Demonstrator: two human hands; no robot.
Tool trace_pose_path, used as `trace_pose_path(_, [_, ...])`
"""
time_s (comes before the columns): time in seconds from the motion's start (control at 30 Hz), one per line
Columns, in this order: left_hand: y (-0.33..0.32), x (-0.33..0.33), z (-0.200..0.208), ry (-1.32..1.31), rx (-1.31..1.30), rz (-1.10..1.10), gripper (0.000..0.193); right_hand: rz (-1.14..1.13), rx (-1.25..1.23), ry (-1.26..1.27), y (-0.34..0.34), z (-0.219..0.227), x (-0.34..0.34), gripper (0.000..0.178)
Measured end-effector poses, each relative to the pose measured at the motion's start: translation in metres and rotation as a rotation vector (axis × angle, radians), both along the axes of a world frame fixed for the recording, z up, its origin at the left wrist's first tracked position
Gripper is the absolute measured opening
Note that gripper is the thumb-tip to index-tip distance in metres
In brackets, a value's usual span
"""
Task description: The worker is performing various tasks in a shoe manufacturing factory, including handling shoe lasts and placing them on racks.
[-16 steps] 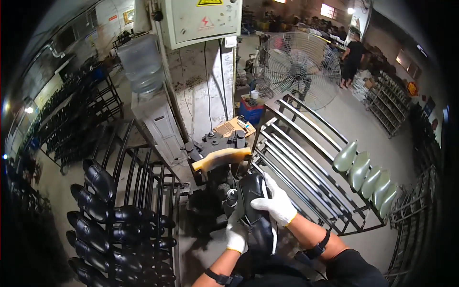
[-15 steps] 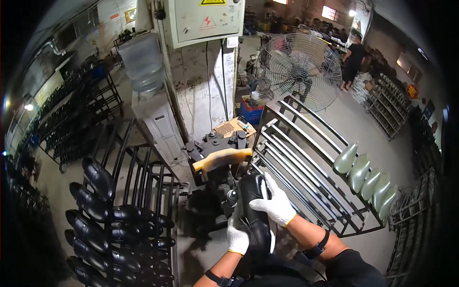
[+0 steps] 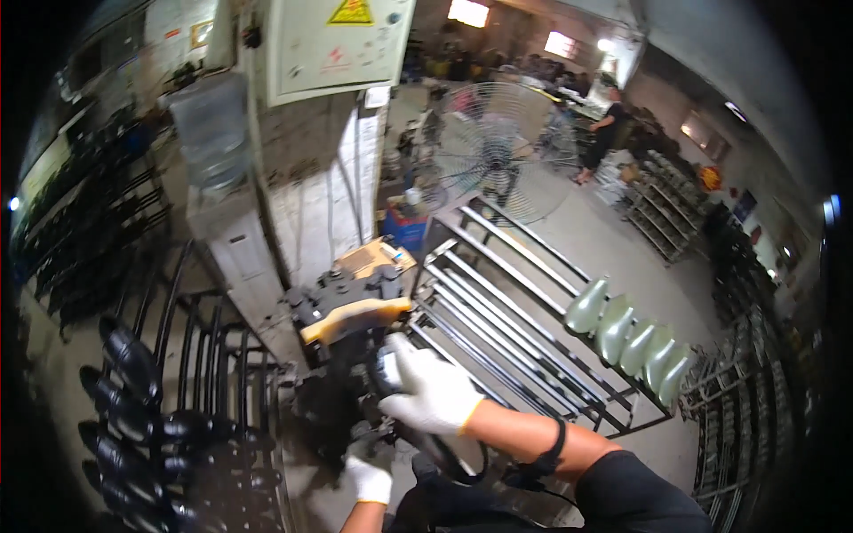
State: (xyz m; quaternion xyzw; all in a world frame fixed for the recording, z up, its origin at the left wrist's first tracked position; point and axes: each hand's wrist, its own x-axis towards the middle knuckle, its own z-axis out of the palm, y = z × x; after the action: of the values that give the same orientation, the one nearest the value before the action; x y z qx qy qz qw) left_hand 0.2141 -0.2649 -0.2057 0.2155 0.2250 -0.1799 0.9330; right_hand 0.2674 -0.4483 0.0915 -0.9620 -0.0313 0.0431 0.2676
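Observation:
A black shoe [image 3: 451, 455] with a pale strip along its sole edge lies slanted in front of me, its far end at the dark machine [image 3: 342, 298]. My right hand [image 3: 435, 391], in a white knitted glove, is wrapped over the shoe from the right side. My left hand [image 3: 367, 481], gloved the same way, is low beside the machine, away from the shoe; its fingers are blurred and partly lost against dark parts. A worn yellow pad [image 3: 357, 321] spans the machine's front, just beyond the shoe.
At left, a rack holds several black shoes [image 3: 124, 409]. To the right, a metal rack [image 3: 506, 329] carries several green shoe lasts [image 3: 615, 329]. A large fan [image 3: 498, 151], water dispenser [image 3: 222, 204] and electrical box [image 3: 338, 44] stand beyond. A person [image 3: 606, 129] is far off.
My left hand has left the shoe and dropped toward the machine's lower side. My right hand has brought the shoe left, closer to the machine. The whole view has swung rightward.

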Motion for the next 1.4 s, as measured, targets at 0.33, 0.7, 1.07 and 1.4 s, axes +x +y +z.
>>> trace_pose_path(0.33, [-0.050, 0.040, 0.169, -0.456, 1.028, -0.017, 0.038, -0.196, 0.643, 0.330, -0.038, -0.111, 0.007, 0.080])
trace_pose_path(0.7, [-0.058, 0.046, 0.218, -0.292, 1.056, -0.176, 0.025, -0.417, 0.729, 0.369, -0.026, -0.070, -0.003, 0.042])
trace_pose_path(1.07, [-0.037, 0.047, 0.150, -0.651, 0.911, -0.063, 0.038, -0.413, 0.778, 0.137, -0.012, -0.079, -0.032, 0.064])
trace_pose_path(1.4, [-0.028, 0.031, 0.128, -0.758, 0.812, 0.001, 0.046, -0.246, 1.058, -0.148, -0.004, -0.064, -0.069, 0.048])
